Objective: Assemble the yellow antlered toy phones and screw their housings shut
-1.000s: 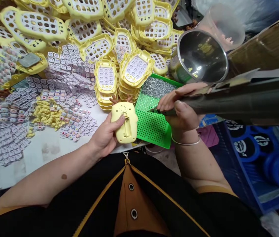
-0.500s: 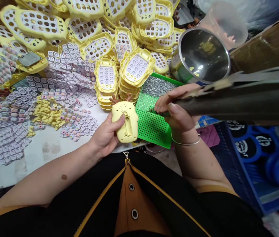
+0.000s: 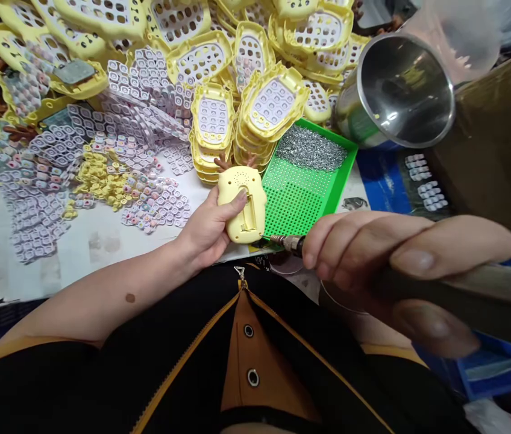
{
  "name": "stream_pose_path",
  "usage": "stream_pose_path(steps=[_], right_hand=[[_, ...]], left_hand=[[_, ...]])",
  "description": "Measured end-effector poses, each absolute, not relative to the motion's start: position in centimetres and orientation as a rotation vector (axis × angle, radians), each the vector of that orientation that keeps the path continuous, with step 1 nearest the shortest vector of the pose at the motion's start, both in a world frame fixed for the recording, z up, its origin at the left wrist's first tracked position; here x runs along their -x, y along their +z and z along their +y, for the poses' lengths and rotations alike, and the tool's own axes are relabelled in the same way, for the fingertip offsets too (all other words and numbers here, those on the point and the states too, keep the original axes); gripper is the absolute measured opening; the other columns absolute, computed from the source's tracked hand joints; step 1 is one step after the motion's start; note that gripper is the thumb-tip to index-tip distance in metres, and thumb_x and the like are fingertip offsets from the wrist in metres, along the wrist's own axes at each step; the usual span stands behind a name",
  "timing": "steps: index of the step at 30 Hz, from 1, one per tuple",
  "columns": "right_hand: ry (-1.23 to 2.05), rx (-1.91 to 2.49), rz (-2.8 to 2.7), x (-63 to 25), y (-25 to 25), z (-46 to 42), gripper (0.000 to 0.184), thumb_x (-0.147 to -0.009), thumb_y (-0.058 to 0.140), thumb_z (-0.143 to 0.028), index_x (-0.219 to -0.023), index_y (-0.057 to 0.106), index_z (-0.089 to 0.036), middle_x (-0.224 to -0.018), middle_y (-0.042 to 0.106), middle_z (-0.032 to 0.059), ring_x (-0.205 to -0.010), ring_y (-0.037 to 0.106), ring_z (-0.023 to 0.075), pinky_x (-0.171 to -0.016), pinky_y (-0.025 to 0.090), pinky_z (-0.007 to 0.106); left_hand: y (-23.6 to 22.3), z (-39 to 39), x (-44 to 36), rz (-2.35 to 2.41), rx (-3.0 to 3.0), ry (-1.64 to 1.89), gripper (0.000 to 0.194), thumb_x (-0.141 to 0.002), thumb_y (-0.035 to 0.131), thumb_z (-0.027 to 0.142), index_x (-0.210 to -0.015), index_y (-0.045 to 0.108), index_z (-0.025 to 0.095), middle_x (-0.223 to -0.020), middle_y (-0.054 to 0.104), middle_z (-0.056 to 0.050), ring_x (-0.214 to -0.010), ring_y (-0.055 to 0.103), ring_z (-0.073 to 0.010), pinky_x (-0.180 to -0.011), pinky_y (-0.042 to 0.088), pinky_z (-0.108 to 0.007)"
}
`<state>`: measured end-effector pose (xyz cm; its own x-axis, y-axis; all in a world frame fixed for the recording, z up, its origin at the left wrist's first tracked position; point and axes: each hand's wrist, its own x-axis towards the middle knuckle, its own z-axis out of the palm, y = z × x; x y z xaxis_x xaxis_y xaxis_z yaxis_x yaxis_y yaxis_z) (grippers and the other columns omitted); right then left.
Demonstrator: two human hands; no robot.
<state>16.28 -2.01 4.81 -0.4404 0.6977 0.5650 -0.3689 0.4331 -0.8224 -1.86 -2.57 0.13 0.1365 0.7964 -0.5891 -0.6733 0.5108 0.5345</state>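
Note:
My left hand grips a yellow toy phone, back side up, with the thumb lying by its open battery compartment. Brown antlers stick out of the toy's top end. Wrapped around an electric screwdriver is my right hand, close to the camera. The driver's tip is at the toy's lower right corner, by a screw hole; whether it touches is too small to tell. Beneath and behind the toy lies a green perforated tray with a heap of small silver screws at its far end.
Stacked yellow shells with keypads stand behind the toy. Left are white keypad sheets and small yellow parts. A steel pot and a cardboard box stand at the right.
My right hand has brought the screwdriver from over the green tray down to the toy's lower corner, nearer the camera. My left hand keeps its hold on the toy; the view has shifted.

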Motion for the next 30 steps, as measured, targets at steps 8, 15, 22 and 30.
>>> stream_pose_path(steps=[8,15,22,30], right_hand=[[1.242,0.299,-1.56,-14.5,4.2,-2.7,0.012,-0.075,0.07,-0.018,-0.076,0.059,-0.02,-0.057,0.062,-0.001,-0.048,0.061,0.0145,-0.048,0.056,0.031],[1.266,0.293,-1.531,-13.6,3.5,-3.1,0.018,-0.079,0.07,-0.026,-0.07,0.055,-0.021,-0.052,0.058,-0.004,-0.044,0.057,0.0121,-0.045,0.053,0.028],[1.36,0.338,-1.729,-16.7,5.4,-1.2,0.016,-0.085,0.066,-0.03,-0.101,0.067,-0.029,-0.058,0.065,-0.002,-0.051,0.065,0.0179,-0.052,0.059,0.036],[0.732,0.513,-1.359,-15.1,-1.0,4.9,0.02,-0.075,0.074,-0.042,-0.091,0.066,-0.033,-0.049,0.049,-0.0081,-0.035,0.044,0.0119,-0.035,0.04,0.029]], left_hand=[[0.6,-2.6,1.4,0.986,-0.178,1.093,0.052,-0.082,0.07,0.012,-0.13,0.053,0.023,-0.104,0.073,-0.005,-0.101,0.068,-0.0219,-0.099,0.051,-0.043],[0.8,-2.4,1.2,0.994,-0.197,1.09,0.056,-0.082,0.069,0.011,-0.134,0.053,0.023,-0.107,0.073,-0.007,-0.101,0.068,-0.0225,-0.099,0.051,-0.042],[0.6,-2.2,1.6,0.972,-0.134,1.064,0.053,-0.084,0.065,0.01,-0.134,0.052,0.023,-0.099,0.073,-0.005,-0.092,0.07,-0.0205,-0.098,0.051,-0.044],[0.7,-2.0,1.8,0.97,-0.112,1.056,0.051,-0.085,0.065,0.01,-0.133,0.052,0.022,-0.099,0.073,-0.006,-0.094,0.07,-0.0206,-0.101,0.05,-0.045]])
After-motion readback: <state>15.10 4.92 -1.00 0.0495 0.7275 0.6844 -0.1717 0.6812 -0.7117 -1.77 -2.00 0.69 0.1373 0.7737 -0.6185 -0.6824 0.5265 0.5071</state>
